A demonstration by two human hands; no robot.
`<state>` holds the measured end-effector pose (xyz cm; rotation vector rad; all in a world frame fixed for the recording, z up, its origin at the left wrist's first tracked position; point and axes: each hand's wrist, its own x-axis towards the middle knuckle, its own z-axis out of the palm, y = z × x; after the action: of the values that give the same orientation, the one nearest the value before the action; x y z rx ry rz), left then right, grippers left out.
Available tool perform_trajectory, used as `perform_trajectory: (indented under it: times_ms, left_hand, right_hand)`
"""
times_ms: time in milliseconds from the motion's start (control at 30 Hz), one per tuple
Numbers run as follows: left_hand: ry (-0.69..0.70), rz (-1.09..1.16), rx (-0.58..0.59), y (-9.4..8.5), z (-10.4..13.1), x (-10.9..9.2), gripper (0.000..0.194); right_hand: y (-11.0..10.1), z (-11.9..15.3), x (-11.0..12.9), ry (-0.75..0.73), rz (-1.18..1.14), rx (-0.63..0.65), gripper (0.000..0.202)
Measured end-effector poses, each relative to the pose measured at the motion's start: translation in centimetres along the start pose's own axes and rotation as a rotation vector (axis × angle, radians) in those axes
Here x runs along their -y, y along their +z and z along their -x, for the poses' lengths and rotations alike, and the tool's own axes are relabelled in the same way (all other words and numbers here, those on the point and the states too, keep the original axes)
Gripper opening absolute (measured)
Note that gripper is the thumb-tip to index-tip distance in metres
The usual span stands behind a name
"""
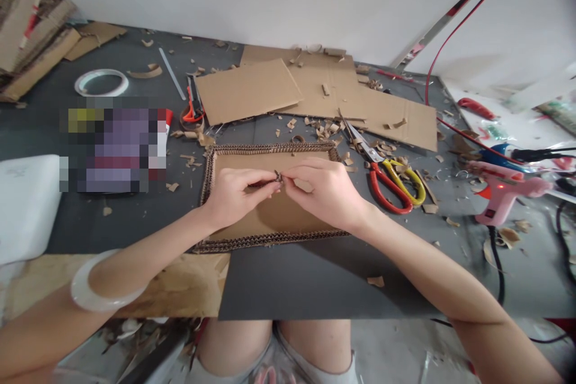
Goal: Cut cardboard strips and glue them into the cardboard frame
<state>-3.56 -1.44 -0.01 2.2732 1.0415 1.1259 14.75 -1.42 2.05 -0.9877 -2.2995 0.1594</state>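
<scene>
Over a shallow cardboard tray (270, 239) with corrugated strips along its rim, both hands meet at the fingertips. My left hand (236, 192) pinches one side of a tiny dark piece (278, 176), which looks like a scrap of corrugated cardboard. My right hand (321, 187) pinches the same piece from the other side. Its exact shape is mostly covered by the fingers. To the right of the tray lie scissors (382, 177) with one red and one yellow handle, their blades pointing away from me.
Flat cardboard sheets (252, 91) lie behind the tray among scattered scraps. An orange utility knife (193, 105), a tape roll (101, 82) and a glue stick (171, 74) are at the back left. A pink glue gun (499, 189) with a lit light stands right, its cord trailing down.
</scene>
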Motion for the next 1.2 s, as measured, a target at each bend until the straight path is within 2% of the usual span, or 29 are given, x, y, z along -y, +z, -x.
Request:
perform_trajectory:
  times_ms: [267, 633, 833, 933, 1100, 1200]
  left_hand:
    - [-0.045, 0.064, -0.020, 0.1, 0.2, 0.0, 0.009]
    - [-0.127, 0.111, 0.011, 0.0, 0.0, -0.1, 0.010]
    - [-0.158, 0.143, 0.016, 0.0, 0.2, -0.1, 0.011]
    - [-0.166, 0.146, 0.015, 0.0, 0.2, -0.2, 0.012]
    - [-0.152, 0.155, -0.005, 0.0, 0.1, -0.2, 0.013]
    - [-0.114, 0.126, -0.015, 0.0, 0.0, -0.2, 0.013]
  right_hand:
    - [-0.4, -0.1, -0.2, 0.047, 0.007, 0.006, 0.023]
    - [-0.9, -0.4, -0.5, 0.135, 0.017, 0.015, 0.020]
    - [-1.5, -0.9, -2.4, 0.228, 0.139, -0.071, 0.018]
    - [-1.8, -1.1, -3.1, 0.298, 0.177, -0.058, 0.024]
    - [-1.7, -0.9, -1.6, 0.108, 0.026, -0.062, 0.016]
    - [-1.4, -0.6, -0.5, 0.077, -0.043, -0.047, 0.014]
